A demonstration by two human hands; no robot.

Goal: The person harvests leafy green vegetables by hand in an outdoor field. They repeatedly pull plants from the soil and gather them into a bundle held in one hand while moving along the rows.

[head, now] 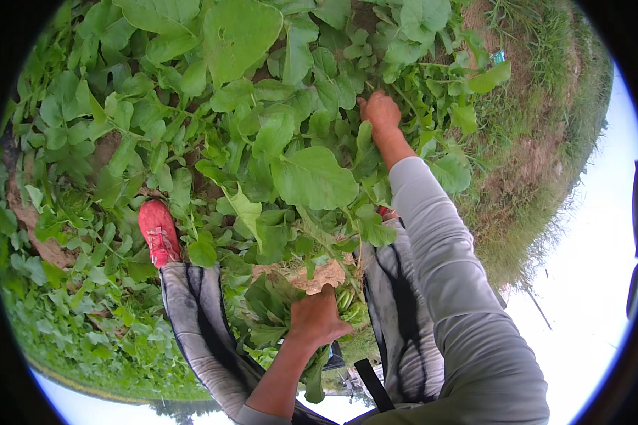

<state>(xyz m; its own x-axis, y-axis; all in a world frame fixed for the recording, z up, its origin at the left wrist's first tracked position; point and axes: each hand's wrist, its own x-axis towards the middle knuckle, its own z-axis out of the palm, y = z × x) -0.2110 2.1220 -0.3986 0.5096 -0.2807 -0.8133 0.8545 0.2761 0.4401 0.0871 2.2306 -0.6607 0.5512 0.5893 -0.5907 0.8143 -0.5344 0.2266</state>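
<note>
Between my legs, my left hand is closed around a bunch of picked leafy greens, with pale cut stems showing beside the thumb side. My right hand reaches down among the growing broad-leaved green plants, near their bases at the upper right. Its fingers are bent and partly hidden by leaves, so whether they grip a stem is not clear. Large leaves stand between the two hands.
A red shoe stands among plants on the left; the other is mostly hidden by leaves. Grass and bare soil border the plants on the right. A small green and white scrap lies there. A black strap hangs near my waist.
</note>
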